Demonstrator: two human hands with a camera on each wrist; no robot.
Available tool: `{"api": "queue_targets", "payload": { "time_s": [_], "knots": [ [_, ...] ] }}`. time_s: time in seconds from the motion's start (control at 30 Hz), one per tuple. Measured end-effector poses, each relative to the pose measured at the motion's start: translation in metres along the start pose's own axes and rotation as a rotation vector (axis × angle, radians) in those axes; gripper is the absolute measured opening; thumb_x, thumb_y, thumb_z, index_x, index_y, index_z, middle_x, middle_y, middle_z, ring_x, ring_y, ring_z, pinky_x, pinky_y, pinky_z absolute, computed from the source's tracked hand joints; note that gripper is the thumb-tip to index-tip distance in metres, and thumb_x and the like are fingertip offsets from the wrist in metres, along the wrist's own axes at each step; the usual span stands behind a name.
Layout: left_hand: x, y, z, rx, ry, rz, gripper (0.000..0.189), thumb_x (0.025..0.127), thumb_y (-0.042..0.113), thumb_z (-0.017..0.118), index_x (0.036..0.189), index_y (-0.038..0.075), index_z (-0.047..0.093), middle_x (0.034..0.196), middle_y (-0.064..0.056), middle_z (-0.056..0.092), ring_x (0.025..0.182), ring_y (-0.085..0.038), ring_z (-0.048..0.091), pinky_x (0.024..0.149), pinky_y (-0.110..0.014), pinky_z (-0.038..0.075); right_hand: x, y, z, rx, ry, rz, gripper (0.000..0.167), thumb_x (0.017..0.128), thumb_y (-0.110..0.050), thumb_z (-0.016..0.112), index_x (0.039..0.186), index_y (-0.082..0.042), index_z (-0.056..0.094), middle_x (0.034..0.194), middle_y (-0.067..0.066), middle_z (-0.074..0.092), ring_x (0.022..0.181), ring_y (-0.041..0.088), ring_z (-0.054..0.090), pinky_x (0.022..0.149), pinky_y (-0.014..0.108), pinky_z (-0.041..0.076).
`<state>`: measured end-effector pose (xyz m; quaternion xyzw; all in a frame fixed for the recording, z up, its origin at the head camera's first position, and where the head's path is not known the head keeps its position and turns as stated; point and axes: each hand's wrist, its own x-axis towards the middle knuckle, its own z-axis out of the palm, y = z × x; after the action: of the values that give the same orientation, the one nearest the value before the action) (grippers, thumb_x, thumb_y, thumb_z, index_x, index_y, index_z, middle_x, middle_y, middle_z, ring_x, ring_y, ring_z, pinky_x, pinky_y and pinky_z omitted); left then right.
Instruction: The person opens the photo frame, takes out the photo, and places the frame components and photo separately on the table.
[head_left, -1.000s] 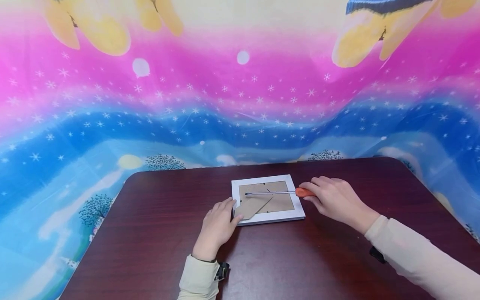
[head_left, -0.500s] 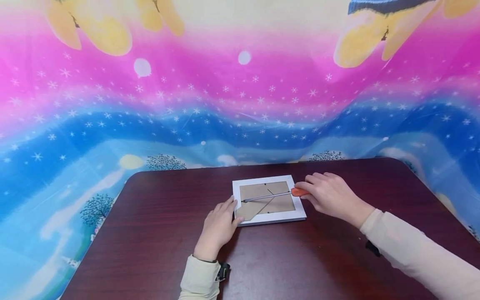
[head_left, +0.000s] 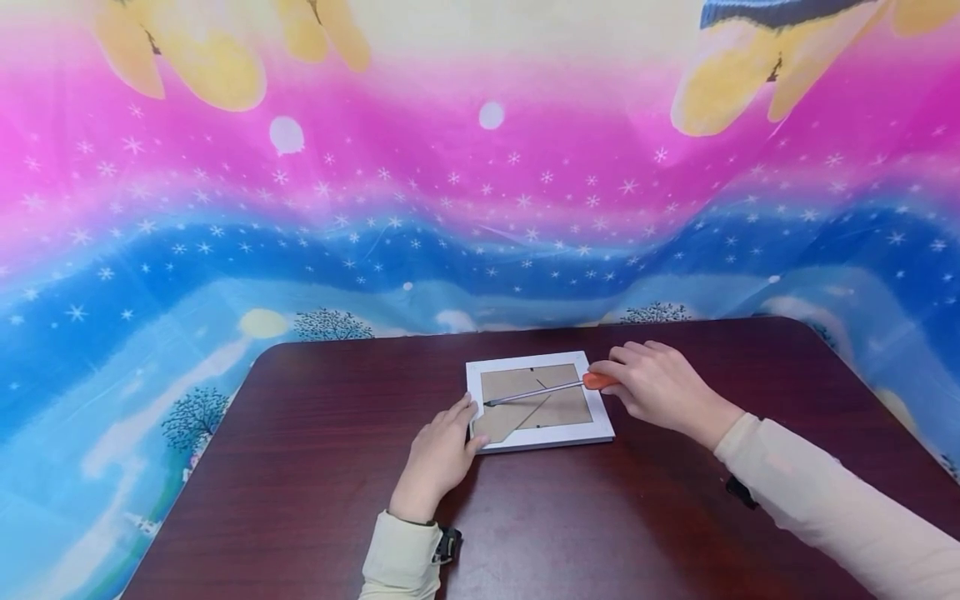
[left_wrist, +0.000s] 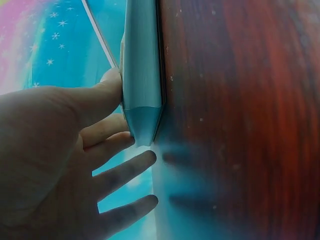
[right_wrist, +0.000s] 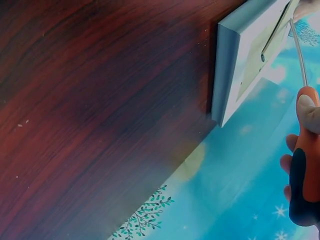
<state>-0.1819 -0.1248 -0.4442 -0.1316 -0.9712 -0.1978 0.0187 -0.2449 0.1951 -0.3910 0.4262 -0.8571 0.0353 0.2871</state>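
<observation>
A white picture frame (head_left: 558,436) lies face down on the table, its brown backing board (head_left: 566,408) and folded stand flap (head_left: 504,427) upward. My left hand (head_left: 437,454) rests on its left edge. In the left wrist view the thumb presses the back of the frame (left_wrist: 142,65), and the fingers are spread and fairly straight beside its corner. My right hand (head_left: 663,392) grips the orange-and-black handle of a screwdriver (right_wrist: 310,145). The thin metal shaft lies low across the backing, its tip at a small dark tab by the left inner edge. Whether the tip is under the tab cannot be seen.
The dark reddish-brown table (head_left: 322,467) has rounded far corners. Behind it hangs a colourful printed cloth (head_left: 420,183) with snowflakes and trees. Small dark tabs sit along the frame's inner edges. A dark band (head_left: 447,545) is on the left wrist.
The screwdriver's tip has come down and toward the left inner edge of the frame, with the right hand shifting slightly left. Over the last half second little has moved. The left hand stays put.
</observation>
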Motion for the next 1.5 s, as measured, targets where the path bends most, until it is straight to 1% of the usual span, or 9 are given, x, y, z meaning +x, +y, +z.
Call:
{"api": "queue_targets", "payload": {
  "time_s": [0.3, 0.43, 0.57, 0.9, 1.0, 1.07, 1.2, 1.37, 1.5],
  "knots": [
    [0.001, -0.005, 0.000, -0.033, 0.002, 0.030, 0.052, 0.096, 0.028, 0.067, 0.139, 0.001, 0.055, 0.149, -0.012, 0.047, 0.130, -0.035, 0.050, 0.100, -0.054, 0.045, -0.008, 0.000, 0.011, 0.015, -0.024, 0.032, 0.033, 0.067, -0.005, 0.083, 0.098, -0.011, 0.073, 0.081, 0.002, 0.064, 0.072, 0.022, 0.062, 0.061, 0.039, 0.053],
    [0.002, -0.007, 0.000, -0.047, 0.002, 0.038, 0.052, 0.095, 0.028, 0.067, 0.139, 0.002, 0.056, 0.149, -0.011, 0.047, 0.129, -0.034, 0.050, 0.100, -0.053, 0.044, -0.015, -0.001, 0.019, 0.022, -0.011, 0.038, 0.034, 0.066, -0.004, 0.083, 0.098, -0.010, 0.073, 0.082, 0.002, 0.064, 0.070, 0.022, 0.060, 0.060, 0.038, 0.053],
    [0.001, -0.008, 0.000, -0.046, 0.004, 0.044, 0.052, 0.095, 0.028, 0.067, 0.139, 0.002, 0.056, 0.149, -0.011, 0.047, 0.128, -0.035, 0.051, 0.099, -0.053, 0.045, -0.014, -0.001, 0.023, 0.019, 0.006, 0.041, 0.034, 0.066, -0.002, 0.081, 0.098, -0.010, 0.073, 0.083, 0.003, 0.066, 0.072, 0.023, 0.061, 0.060, 0.038, 0.052],
    [0.001, -0.008, 0.000, -0.025, 0.014, 0.057, 0.052, 0.095, 0.028, 0.068, 0.138, 0.001, 0.056, 0.148, -0.013, 0.048, 0.128, -0.036, 0.050, 0.101, -0.053, 0.044, 0.016, -0.002, 0.004, -0.043, -0.021, 0.001, 0.032, 0.065, 0.000, 0.076, 0.096, -0.011, 0.074, 0.082, 0.002, 0.068, 0.074, 0.025, 0.063, 0.062, 0.039, 0.050],
    [0.001, -0.008, -0.001, -0.026, 0.021, 0.061, 0.051, 0.095, 0.028, 0.068, 0.137, 0.001, 0.057, 0.148, -0.013, 0.049, 0.129, -0.035, 0.050, 0.102, -0.052, 0.042, 0.026, -0.004, -0.005, -0.069, -0.038, -0.035, 0.030, 0.066, 0.000, 0.074, 0.093, -0.010, 0.074, 0.079, 0.002, 0.067, 0.073, 0.025, 0.063, 0.064, 0.039, 0.051],
    [0.001, -0.007, -0.001, -0.023, 0.027, 0.062, 0.051, 0.095, 0.028, 0.068, 0.137, 0.001, 0.057, 0.147, -0.012, 0.049, 0.128, -0.034, 0.050, 0.102, -0.052, 0.042, 0.034, -0.005, -0.009, -0.082, -0.046, -0.067, 0.028, 0.066, 0.001, 0.073, 0.092, -0.010, 0.073, 0.077, 0.003, 0.067, 0.073, 0.026, 0.063, 0.069, 0.041, 0.052],
    [0.001, -0.007, 0.000, -0.015, 0.034, 0.067, 0.051, 0.095, 0.028, 0.068, 0.136, 0.001, 0.058, 0.147, -0.012, 0.050, 0.127, -0.033, 0.050, 0.102, -0.050, 0.042, 0.045, -0.007, -0.016, -0.101, -0.033, -0.131, 0.023, 0.067, 0.002, 0.071, 0.086, -0.011, 0.071, 0.075, 0.003, 0.067, 0.070, 0.027, 0.063, 0.073, 0.042, 0.052],
    [0.001, -0.007, 0.000, -0.016, 0.038, 0.065, 0.051, 0.095, 0.029, 0.068, 0.136, 0.001, 0.058, 0.147, -0.012, 0.050, 0.126, -0.033, 0.050, 0.101, -0.050, 0.042, 0.055, -0.011, -0.021, -0.134, -0.002, -0.192, 0.019, 0.070, 0.002, 0.075, 0.079, -0.013, 0.068, 0.069, -0.001, 0.064, 0.064, 0.023, 0.059, 0.058, 0.035, 0.046],
    [0.001, -0.007, 0.000, -0.016, 0.042, 0.068, 0.051, 0.095, 0.029, 0.068, 0.136, 0.001, 0.058, 0.147, -0.012, 0.050, 0.126, -0.033, 0.051, 0.101, -0.050, 0.042, 0.064, -0.017, -0.029, -0.183, -0.029, -0.230, 0.018, 0.069, 0.003, 0.073, 0.078, -0.012, 0.067, 0.066, 0.000, 0.061, 0.060, 0.021, 0.054, 0.051, 0.029, 0.034]
  ]
}}
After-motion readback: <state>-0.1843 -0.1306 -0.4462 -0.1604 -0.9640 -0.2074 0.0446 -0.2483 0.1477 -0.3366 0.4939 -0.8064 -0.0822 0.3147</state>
